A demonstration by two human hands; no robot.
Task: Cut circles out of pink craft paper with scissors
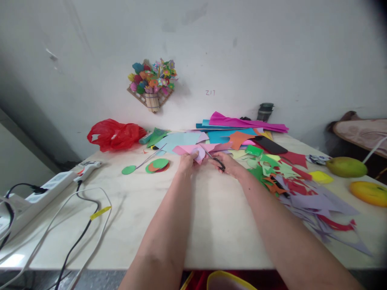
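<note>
Up close, the left hand (187,162) pinches a pale paper piece (198,153) just left of the scrap pile (272,171) on the tabletop (211,217), as the right hand (229,166) grips scissors (218,162); light, floppy sheet likely needs holding near the cut.

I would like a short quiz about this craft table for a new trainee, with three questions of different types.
1. True or false: the right hand holds the scissors.
2. What does the left hand grip? A) a pink paper piece B) a pencil C) a spoon
3. Fill in: the red plastic bag lies at the far ____ of the table, against the wall.
Key: 1 true; 2 A; 3 left.
</note>
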